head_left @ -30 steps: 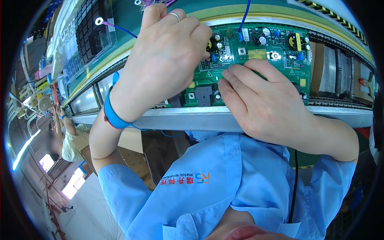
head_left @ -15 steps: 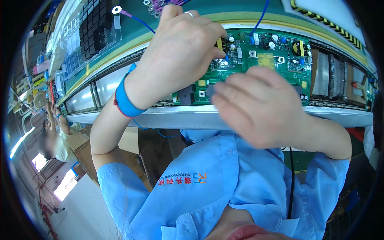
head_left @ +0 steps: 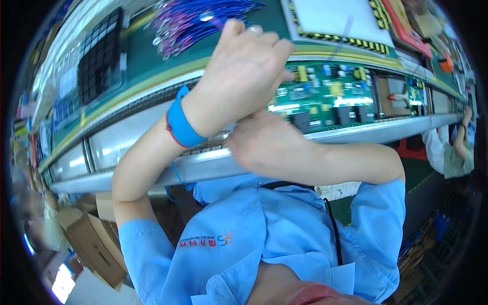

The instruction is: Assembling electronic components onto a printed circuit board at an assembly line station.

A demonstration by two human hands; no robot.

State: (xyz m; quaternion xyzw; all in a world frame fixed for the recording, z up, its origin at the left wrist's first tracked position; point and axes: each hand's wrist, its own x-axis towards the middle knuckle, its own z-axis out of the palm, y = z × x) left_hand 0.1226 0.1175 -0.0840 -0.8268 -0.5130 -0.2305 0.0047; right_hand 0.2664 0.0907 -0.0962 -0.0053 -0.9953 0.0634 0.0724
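Observation:
A green circuit board (head_left: 310, 97) lies in the metal rail track in front of me, carrying yellow, white and black parts. My left hand (head_left: 249, 76), with a blue wrist strap (head_left: 184, 119), is over the board's left end. Its fingers are curled, and what they hold, if anything, is hidden. Just beyond its knuckles shows a ring terminal (head_left: 206, 16) with a pinkish sleeve; where its wire ends is hidden. My right hand (head_left: 267, 142) crosses beneath the left one at the near rail, blurred, its fingers hidden.
A bundle of blue wires (head_left: 203, 28) with ring terminals lies on the green bench behind the track. A black compartment tray (head_left: 99, 61) stands at left, a white board with striped edging (head_left: 330, 20) behind. Other people sit at both sides.
The view has shifted, bringing the wire bundle into sight. My right hand has moved left, from over the board's near edge to beneath my left hand. The left stays curled.

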